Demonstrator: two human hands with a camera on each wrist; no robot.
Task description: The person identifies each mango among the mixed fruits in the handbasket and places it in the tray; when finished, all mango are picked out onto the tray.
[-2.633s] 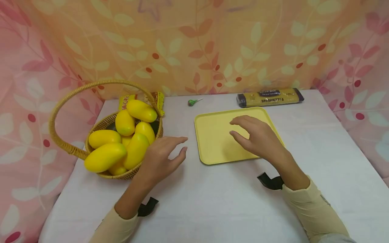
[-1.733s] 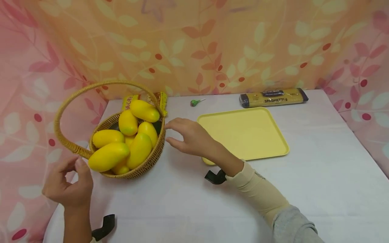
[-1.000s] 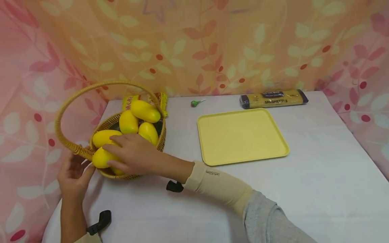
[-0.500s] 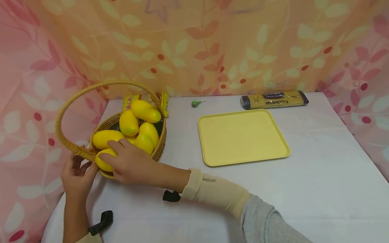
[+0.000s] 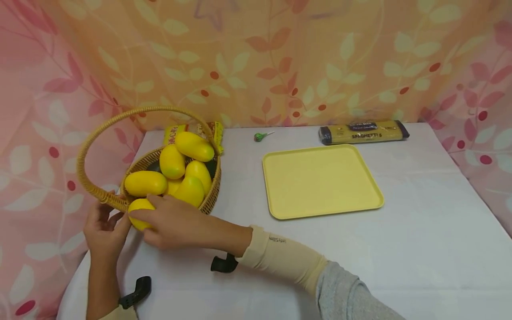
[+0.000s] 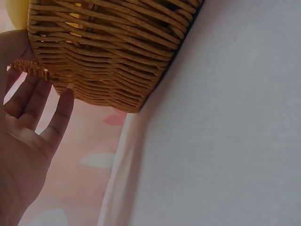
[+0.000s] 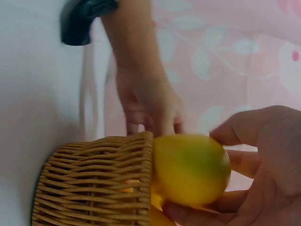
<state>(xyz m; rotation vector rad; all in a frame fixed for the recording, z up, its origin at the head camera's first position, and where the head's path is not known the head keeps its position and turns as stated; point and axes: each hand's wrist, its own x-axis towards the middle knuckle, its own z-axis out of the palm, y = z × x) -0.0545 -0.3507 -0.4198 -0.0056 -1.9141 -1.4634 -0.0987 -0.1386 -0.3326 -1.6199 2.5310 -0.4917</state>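
The wicker basket (image 5: 212,193) stands at the left of the table, heaped with several yellow mangoes (image 5: 146,183) under its tall hoop handle. My left hand (image 5: 105,233) holds the basket's left side where the handle meets the rim; in the left wrist view its thumb lies against the weave and its fingers reach toward the handle's base. With its fingers curled around one mango (image 7: 193,169), my right hand (image 5: 176,224) is at the basket's near rim. That mango's greenish end shows in the right wrist view, just beyond the rim. Part of it is hidden by the right hand in the head view.
A yellow tray (image 5: 322,182) lies mid-table, right of the basket. Along the back are a green-wrapped lollipop (image 5: 260,137), a spaghetti packet (image 5: 364,132) and a yellow packet (image 5: 218,138) partly behind the basket. Dark round items (image 5: 154,166) show beneath the mangoes. Patterned curtains border the table.
My hands have moved to the basket: the left took hold of its left side, the right reached over and gripped the front mango. That mango has since shifted slightly toward the near rim.
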